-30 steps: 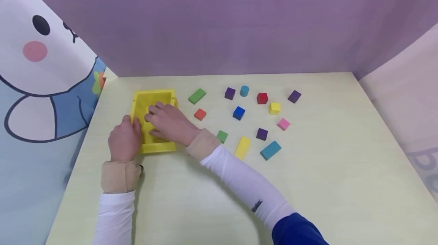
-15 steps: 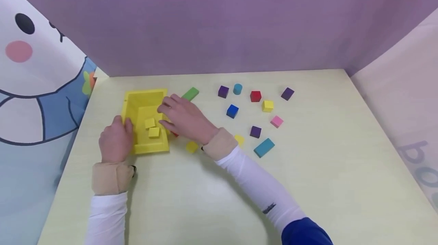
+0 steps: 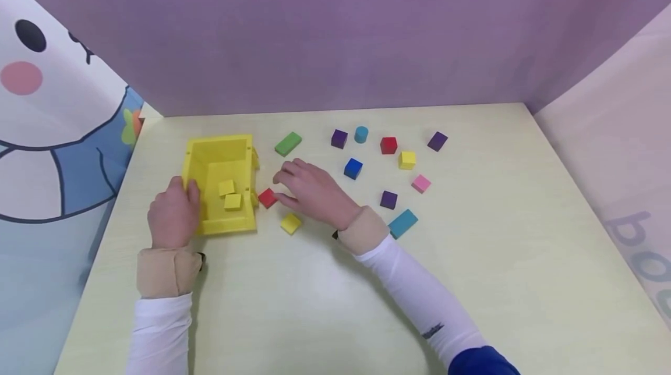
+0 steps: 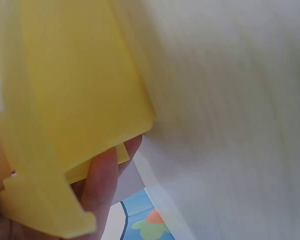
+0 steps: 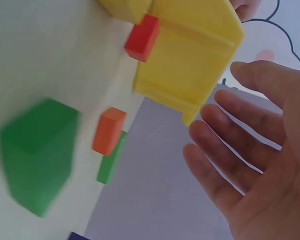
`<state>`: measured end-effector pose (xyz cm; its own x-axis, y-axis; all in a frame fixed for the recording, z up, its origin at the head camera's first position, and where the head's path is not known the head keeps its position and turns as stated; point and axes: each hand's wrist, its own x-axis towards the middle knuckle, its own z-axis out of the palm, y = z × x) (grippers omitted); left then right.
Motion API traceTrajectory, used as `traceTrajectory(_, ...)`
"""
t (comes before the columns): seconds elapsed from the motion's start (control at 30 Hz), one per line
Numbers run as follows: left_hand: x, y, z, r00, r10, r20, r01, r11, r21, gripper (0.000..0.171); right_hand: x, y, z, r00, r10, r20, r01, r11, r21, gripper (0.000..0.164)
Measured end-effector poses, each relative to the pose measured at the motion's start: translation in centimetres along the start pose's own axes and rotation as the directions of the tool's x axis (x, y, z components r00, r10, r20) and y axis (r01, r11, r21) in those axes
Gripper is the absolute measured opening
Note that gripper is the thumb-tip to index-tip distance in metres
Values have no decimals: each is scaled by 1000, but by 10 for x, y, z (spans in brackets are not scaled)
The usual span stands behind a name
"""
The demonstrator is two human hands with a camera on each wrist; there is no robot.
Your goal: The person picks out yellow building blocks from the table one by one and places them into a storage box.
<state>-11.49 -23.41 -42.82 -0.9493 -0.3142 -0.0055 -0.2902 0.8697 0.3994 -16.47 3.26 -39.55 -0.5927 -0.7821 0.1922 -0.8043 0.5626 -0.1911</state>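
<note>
Right hand [image 3: 317, 194] had pulled out of yellow bin [image 3: 228, 226], fingers loose, nothing held; two yellow blocks [image 3: 233, 202] lay inside, reach looked finished; left hand [image 3: 174, 215] gripped yellow bin's left side

In the right wrist view a green block [image 5: 42, 152] is blurred and the bottom edge crops a purple block [image 5: 78, 237], while in the left wrist view the yellow bin [image 4: 80, 85] partly hides the left hand [image 3: 174, 213].
</note>
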Motion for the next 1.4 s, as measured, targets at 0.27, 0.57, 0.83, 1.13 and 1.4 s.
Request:
traceTrajectory(0.27, 2, 3, -2, 1000, 6, -6, -6, 1000, -1, 47, -11, 3, 7, 999, -22, 29, 20, 995, 97, 33)
traceTrajectory(0.57, 1, 4, -7, 1000, 1, 7, -1, 1000, 2, 47, -12, -4, 13, 977, -45, 207, 7, 984, 178, 42)
traceTrajectory(0.83, 1, 2, -6, 1000, -2, 16, 2, 1000, 0, 49, -14, -5, 16, 947, -62, 316, -1, 981, 196, 29)
traceTrajectory(1.13, 2, 0, -3, 999, -19, 31, 19, 1000, 4, 50, -15, -5, 17, 933, -68, 354, -14, 974, 225, 28)
traceTrajectory(1.4, 2, -1, -1, 1000, -12, 27, 12, 1000, 4, 50, -15, -6, 16, 931, -63, 359, -4, 983, 184, 25)
